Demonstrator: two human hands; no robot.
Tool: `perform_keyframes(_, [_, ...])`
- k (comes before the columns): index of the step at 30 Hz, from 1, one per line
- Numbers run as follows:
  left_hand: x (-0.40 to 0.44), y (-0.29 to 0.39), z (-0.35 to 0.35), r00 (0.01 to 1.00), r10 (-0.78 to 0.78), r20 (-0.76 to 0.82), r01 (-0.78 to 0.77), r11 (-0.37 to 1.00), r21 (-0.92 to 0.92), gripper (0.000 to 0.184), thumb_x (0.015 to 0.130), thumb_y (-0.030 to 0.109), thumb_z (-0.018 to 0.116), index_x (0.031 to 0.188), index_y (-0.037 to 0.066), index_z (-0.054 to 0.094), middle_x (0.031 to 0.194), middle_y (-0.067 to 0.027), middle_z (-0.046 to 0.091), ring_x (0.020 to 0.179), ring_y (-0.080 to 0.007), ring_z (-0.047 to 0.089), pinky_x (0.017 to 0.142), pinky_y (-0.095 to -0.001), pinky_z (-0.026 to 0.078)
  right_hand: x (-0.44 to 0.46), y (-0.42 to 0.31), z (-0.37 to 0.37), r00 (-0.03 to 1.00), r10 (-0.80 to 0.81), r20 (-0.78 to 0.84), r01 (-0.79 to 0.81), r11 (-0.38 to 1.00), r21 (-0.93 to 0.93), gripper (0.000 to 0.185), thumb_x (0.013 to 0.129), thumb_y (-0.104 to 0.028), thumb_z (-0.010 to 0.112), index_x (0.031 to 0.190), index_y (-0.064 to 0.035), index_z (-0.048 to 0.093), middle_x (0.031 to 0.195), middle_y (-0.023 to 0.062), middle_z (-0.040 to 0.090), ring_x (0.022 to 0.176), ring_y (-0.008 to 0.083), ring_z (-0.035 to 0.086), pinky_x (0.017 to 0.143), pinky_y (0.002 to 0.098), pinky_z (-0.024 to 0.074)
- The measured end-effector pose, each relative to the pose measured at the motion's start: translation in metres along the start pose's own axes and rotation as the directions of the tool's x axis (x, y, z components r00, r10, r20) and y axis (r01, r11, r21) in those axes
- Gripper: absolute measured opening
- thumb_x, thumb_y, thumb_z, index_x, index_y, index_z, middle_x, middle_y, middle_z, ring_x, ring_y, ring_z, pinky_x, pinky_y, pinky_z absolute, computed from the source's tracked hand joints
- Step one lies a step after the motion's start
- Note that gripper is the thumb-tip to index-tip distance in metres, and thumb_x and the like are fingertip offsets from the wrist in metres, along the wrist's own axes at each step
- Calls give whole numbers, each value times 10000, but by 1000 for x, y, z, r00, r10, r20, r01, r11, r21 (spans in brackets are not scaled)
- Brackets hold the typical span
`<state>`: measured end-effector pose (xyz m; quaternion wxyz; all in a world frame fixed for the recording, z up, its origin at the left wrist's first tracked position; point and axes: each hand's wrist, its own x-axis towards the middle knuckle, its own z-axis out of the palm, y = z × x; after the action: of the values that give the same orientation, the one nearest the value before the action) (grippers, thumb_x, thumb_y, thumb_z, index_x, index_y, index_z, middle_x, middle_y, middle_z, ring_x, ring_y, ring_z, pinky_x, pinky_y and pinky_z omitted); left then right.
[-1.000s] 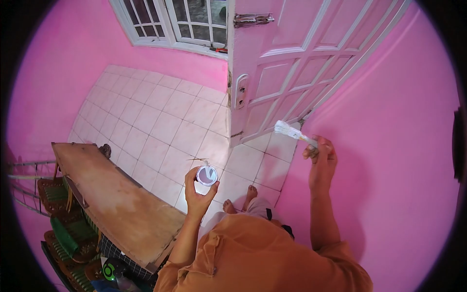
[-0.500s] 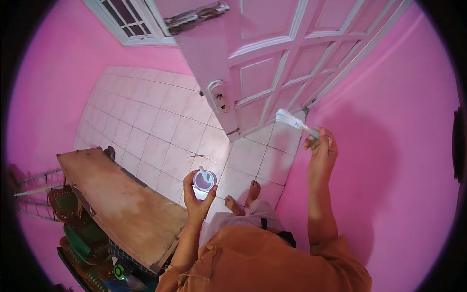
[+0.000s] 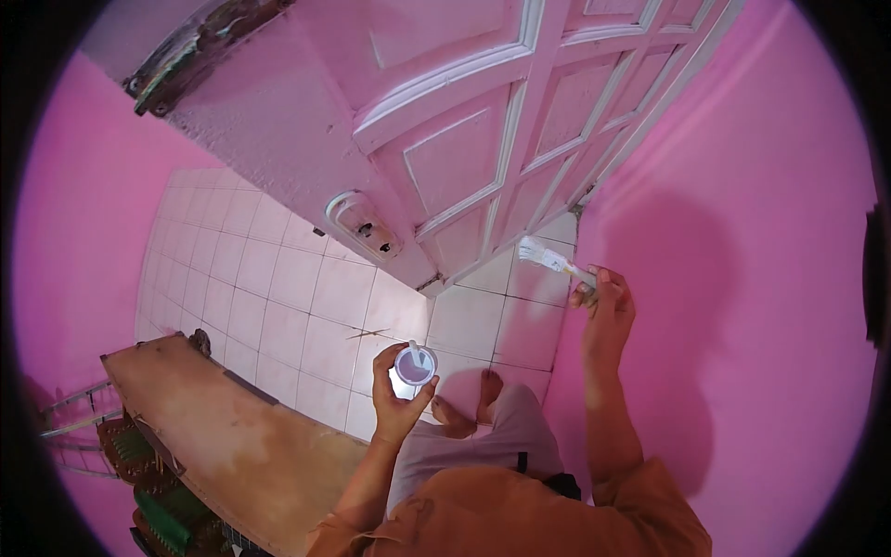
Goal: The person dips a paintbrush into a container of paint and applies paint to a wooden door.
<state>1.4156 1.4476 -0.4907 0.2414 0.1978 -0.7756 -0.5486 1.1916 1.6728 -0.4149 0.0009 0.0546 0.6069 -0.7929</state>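
Note:
My left hand (image 3: 399, 408) is wrapped round a small open cup (image 3: 415, 365) of pale paint, with a light stick or spatula standing in it. In my right hand (image 3: 605, 295) is the handle of a paintbrush (image 3: 548, 256), its white, paint-covered bristles pointing left. Brush and cup are apart, the brush higher and to the right. Beyond both hands stands a pink panelled door (image 3: 445, 167) with white mouldings and a lock plate (image 3: 364, 226). The brush tip appears near the door's lower edge, but I cannot tell how far apart they are.
A brown wooden board (image 3: 241, 446) lies at the lower left, beside chairs with green cushions (image 3: 167, 520) and a metal ladder (image 3: 83, 408). A pink wall (image 3: 742, 306) rises on the right. Two thin sticks (image 3: 368, 333) lie on the tiled floor (image 3: 325, 288).
The door looks larger and nearer, and the window has left the view. Both hands keep their holds; the cup now appears lower and slightly farther right.

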Motion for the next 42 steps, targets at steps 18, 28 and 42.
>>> perform_keyframes(18, [23,-25,19,992,63,108,-72,994,84,713,780,68,882,1376,6,497,1370,-166,559,1319,-295,547,1135,-422,428,7,32,11,1000,2,30,0,997,-74,250,1060,-177,624,1139,48,700,798,79,695,699,137,654,698,291,517])
perform_keyframes(28, [23,-133,52,992,113,51,-117,990,81,685,742,100,913,1310,6,542,1296,-154,611,1190,-279,626,1025,-388,514,31,121,-1,996,-89,7,89,995,-46,267,1083,-220,604,1091,35,682,764,65,643,679,159,611,670,298,493])
perform_keyframes(42, [29,-322,109,943,328,49,-331,940,87,670,738,109,914,1307,9,575,1260,-154,606,1103,-276,612,914,-380,511,48,313,-26,942,-330,61,320,938,133,262,1083,-203,597,1041,42,681,870,92,680,653,158,629,665,310,496])
